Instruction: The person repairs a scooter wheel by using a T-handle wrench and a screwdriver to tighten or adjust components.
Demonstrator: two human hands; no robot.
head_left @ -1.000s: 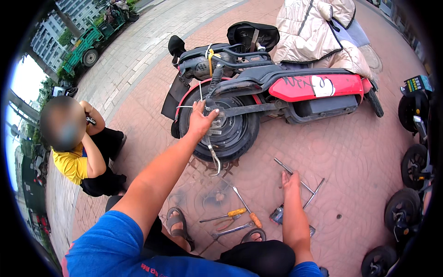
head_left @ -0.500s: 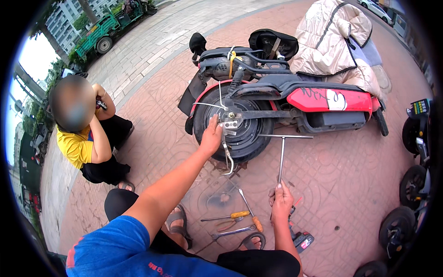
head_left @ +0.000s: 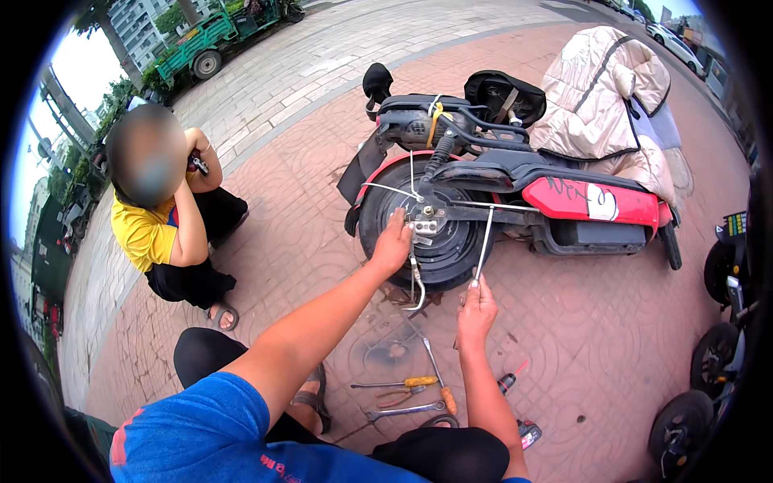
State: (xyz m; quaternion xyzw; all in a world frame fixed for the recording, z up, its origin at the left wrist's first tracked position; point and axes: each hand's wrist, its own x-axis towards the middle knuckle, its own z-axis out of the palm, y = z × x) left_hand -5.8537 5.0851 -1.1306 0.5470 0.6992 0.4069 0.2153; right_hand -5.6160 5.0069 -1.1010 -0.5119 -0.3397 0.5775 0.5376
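Note:
An electric scooter [head_left: 596, 197] with red and black panels lies on its side on the pavement. My left hand [head_left: 392, 243] rests at the hub of its rear wheel [head_left: 378, 201], fingers stretched out beside a small metal plate [head_left: 424, 228] around the axle nut [head_left: 428, 211]. What lies under the fingertips is hidden. A T-handle wrench [head_left: 485, 245] is gripped near its lower end by my right hand [head_left: 477, 310]. Its crossbar points up, in front of the swingarm, and appears to overlap it. A pale bent metal lever [head_left: 419, 290] hangs below the hub.
Near my feet lie screwdrivers [head_left: 419, 381], a combination wrench [head_left: 407, 410], pliers [head_left: 403, 396] and a cordless drill [head_left: 507, 382]. A person in yellow [head_left: 149, 237] squats at left. Other wheels [head_left: 684, 427] stand at right. A beige quilted cover [head_left: 596, 88] drapes the scooter's front.
My right hand has raised the T-handle wrench toward the wheel and swingarm. My left hand stays at the hub. The whole view has shifted, so the scooter appears further right.

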